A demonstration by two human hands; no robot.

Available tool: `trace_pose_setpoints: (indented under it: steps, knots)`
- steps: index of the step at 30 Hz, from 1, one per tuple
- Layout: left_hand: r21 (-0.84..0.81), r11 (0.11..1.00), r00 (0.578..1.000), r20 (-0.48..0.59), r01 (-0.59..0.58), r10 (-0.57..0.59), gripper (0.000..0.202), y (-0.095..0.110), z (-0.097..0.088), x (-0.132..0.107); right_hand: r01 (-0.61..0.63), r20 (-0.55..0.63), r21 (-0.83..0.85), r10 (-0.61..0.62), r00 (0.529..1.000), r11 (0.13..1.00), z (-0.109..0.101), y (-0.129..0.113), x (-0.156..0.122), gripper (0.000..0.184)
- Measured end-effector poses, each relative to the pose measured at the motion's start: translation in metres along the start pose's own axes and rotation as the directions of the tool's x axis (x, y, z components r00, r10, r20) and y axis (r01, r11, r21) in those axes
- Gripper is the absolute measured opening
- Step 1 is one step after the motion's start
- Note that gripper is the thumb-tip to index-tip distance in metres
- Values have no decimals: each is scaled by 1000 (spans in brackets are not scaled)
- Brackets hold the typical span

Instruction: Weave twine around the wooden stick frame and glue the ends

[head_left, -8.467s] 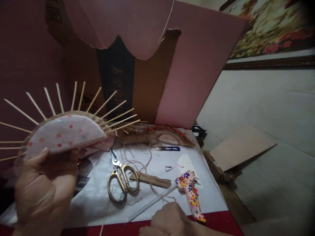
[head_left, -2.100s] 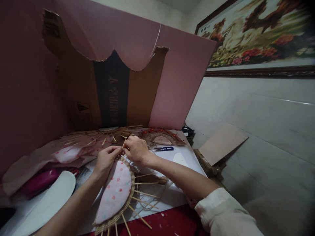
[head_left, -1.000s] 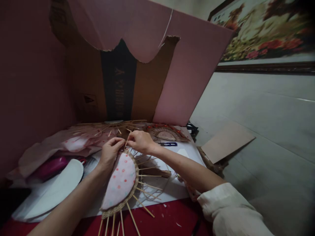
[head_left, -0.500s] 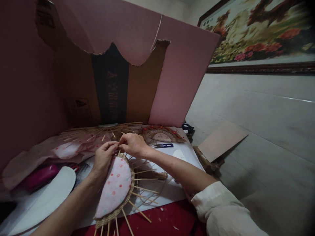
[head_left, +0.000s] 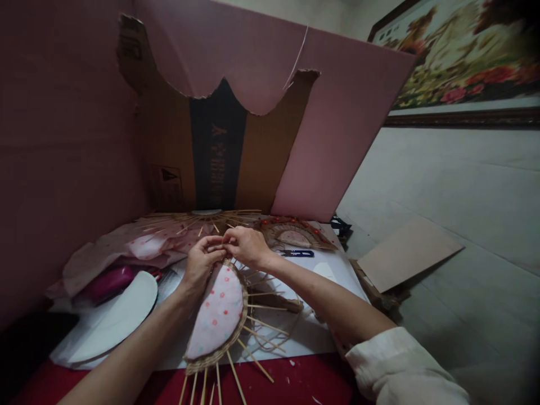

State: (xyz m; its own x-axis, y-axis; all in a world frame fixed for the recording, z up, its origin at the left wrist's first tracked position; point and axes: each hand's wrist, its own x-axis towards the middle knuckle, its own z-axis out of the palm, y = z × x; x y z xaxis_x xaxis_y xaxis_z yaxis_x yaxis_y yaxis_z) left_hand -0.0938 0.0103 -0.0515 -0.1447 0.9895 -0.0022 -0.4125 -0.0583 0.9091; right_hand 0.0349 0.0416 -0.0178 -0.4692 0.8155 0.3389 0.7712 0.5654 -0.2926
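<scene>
A half-round fan (head_left: pixel 219 306) lies at a slant, its flat face covered in pink fabric with red dots. A braided straw rim runs around its curve, and thin bamboo sticks spread outward from it. My left hand (head_left: pixel 202 267) is closed at the fan's far end, thumb and fingers pinched. My right hand (head_left: pixel 248 247) meets it there, fingertips pinched together against the left fingers. What lies between the right fingertips is hidden; it is too small to name. Loose cord (head_left: pixel 291 329) trails under the sticks on the right.
Blue thread snips (head_left: pixel 297 253) lie beyond my right forearm, near a finished-looking fan with red beads (head_left: pixel 295 236). Another stick fan (head_left: pixel 202 216) sits at the back. To the left are crumpled pink fabric (head_left: pixel 105 253), a magenta object (head_left: pixel 110 281) and a white half-disc (head_left: pixel 118 320). Cardboard (head_left: pixel 169 140) stands behind.
The whole scene has shifted right in view as the head turned left. Both hands stay pinched together at the fan's far end, with the fingers slightly rearranged.
</scene>
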Motion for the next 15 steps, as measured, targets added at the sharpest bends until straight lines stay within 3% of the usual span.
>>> trace_pose_setpoints:
  steps: [15]
  knots:
    - [-48,996,995,-57,79,-82,45,1,-2,2,73,-3,71,-73,997,995,-7,8,-6,14]
